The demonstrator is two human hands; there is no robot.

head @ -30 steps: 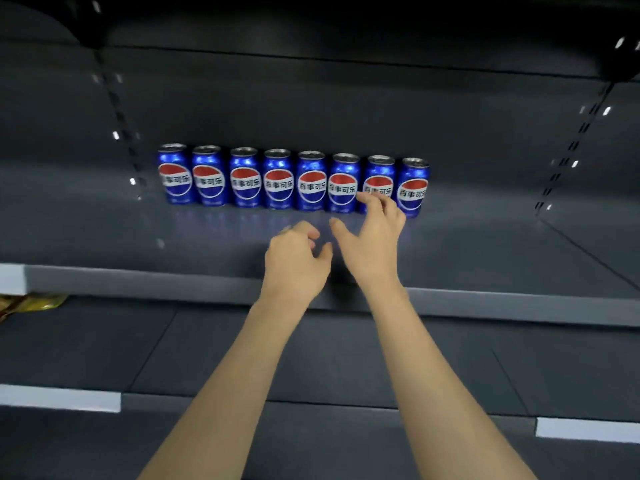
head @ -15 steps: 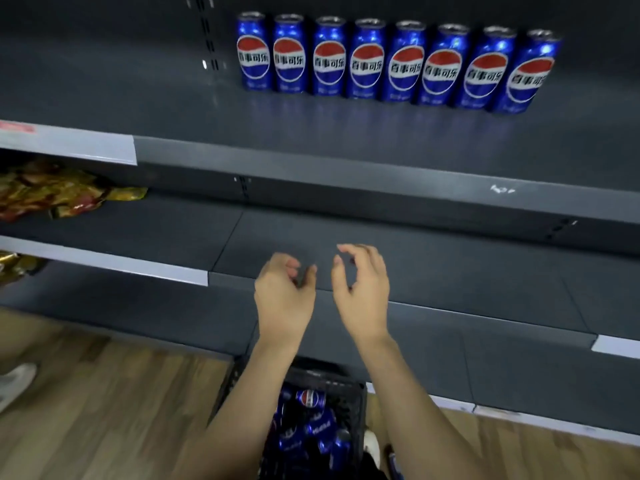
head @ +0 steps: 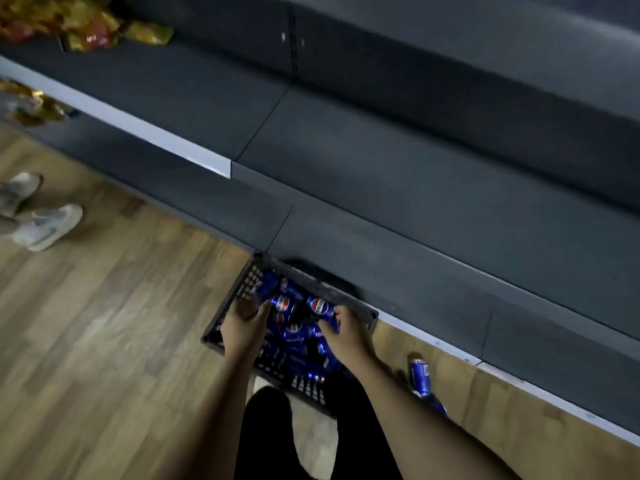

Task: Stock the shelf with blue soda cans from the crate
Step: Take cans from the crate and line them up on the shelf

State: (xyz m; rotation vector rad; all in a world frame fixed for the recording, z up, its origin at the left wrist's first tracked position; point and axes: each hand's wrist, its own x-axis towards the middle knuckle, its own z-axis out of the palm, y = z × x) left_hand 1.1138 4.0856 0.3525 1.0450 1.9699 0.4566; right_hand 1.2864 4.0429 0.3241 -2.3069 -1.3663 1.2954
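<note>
The dark shelf (head: 398, 174) runs slantwise above me, its lower tiers bare where I look, with yellow snack bags (head: 86, 26) at the far left end. Below it lies the wooden floor (head: 104, 341), where someone's pale shoes (head: 45, 226) stand off to the left. The black crate (head: 242, 292) sits on the floor against the shelf base, blue soda cans (head: 294, 334) heaped inside. One stray can (head: 419, 374) lies on the floor just right of the crate. My left hand (head: 244, 329) is down in the crate with fingers curled; blur hides its grip, so I cannot tell whether it holds a can. My right hand (head: 346, 332) curls its fingers round a can (head: 320, 306) lying on the heap.
</note>
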